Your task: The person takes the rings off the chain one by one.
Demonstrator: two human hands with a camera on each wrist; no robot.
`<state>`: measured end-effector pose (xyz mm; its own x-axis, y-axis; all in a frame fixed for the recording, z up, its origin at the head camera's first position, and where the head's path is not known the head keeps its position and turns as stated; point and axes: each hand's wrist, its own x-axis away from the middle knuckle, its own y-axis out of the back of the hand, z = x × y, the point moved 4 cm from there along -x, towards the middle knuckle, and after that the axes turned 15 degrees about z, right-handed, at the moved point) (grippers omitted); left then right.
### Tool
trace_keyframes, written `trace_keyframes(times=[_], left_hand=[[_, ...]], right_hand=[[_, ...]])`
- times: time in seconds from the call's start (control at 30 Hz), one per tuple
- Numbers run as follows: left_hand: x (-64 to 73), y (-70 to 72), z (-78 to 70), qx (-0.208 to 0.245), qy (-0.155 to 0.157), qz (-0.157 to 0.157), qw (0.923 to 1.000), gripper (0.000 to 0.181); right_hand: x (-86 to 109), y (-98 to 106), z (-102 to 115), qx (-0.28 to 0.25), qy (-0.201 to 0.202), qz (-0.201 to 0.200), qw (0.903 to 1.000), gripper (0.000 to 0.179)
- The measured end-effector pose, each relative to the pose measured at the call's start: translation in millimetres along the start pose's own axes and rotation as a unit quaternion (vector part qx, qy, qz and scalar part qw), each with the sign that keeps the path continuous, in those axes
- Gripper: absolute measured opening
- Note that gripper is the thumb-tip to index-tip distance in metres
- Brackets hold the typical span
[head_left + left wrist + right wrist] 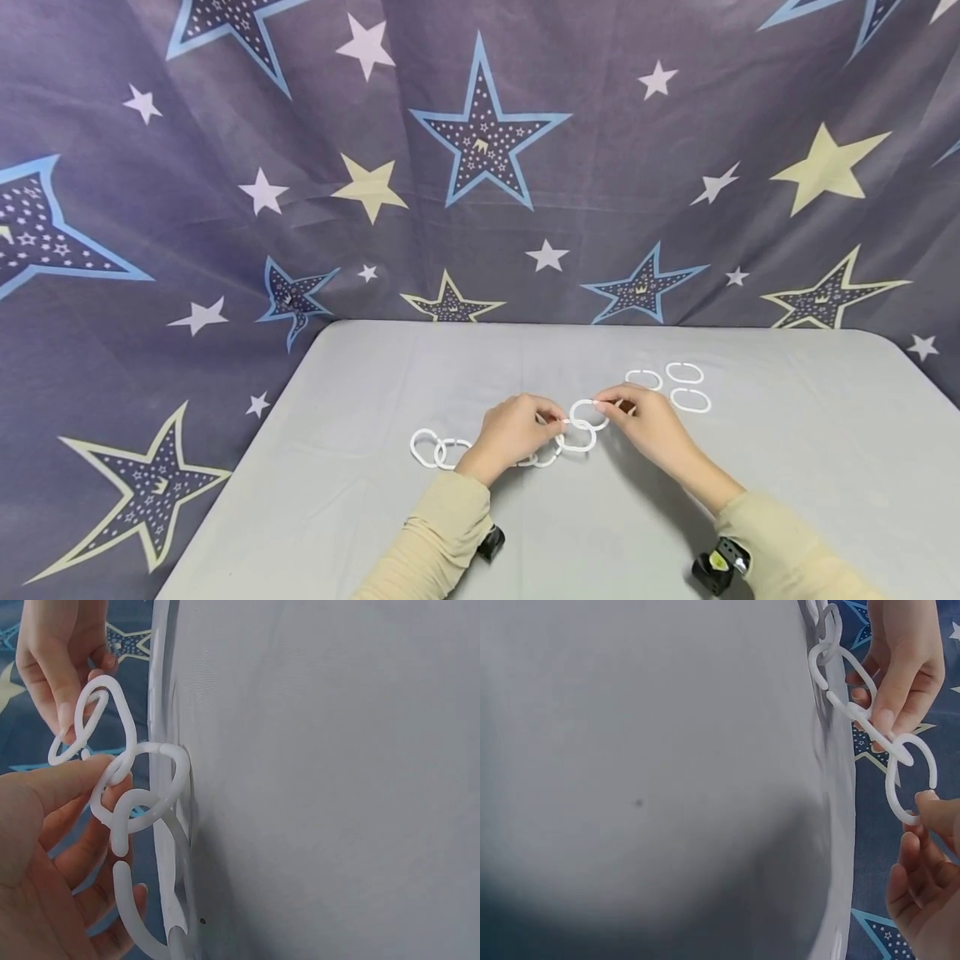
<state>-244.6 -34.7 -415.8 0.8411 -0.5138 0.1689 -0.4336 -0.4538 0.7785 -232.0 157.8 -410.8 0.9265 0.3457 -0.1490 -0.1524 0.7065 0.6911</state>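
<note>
White plastic oval links are joined into a chain, held up between both hands. My left hand [517,432] pinches one link [594,440] of it between thumb and fingertips. At the chain's right end, my right hand [647,423] pinches the last link [890,786] by thumb and finger. That end link passes through the one in my left hand. A link with a narrow gap [124,896] hangs below the left fingers in the left wrist view. More of the chain runs leftward behind my left hand to a far-left link [412,448] on the table.
Beyond my right hand lie three separate white links, one partly near the fingers [660,382], one at the back [702,373] and one in front [708,403]. A grey cloth covers the table [337,533]. A star-patterned curtain [600,167] hangs behind and at the left.
</note>
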Motion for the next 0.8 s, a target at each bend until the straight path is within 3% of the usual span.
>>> trace_keyframes(times=[0.8], left_hand=[[-0.8, 1.0, 1.2, -0.006, -0.016, -0.004, 0.9999, 0.009]], right_hand=[[-14.7, -8.0, -5.6, 0.018, 0.024, 0.019, 0.9994, 0.006]])
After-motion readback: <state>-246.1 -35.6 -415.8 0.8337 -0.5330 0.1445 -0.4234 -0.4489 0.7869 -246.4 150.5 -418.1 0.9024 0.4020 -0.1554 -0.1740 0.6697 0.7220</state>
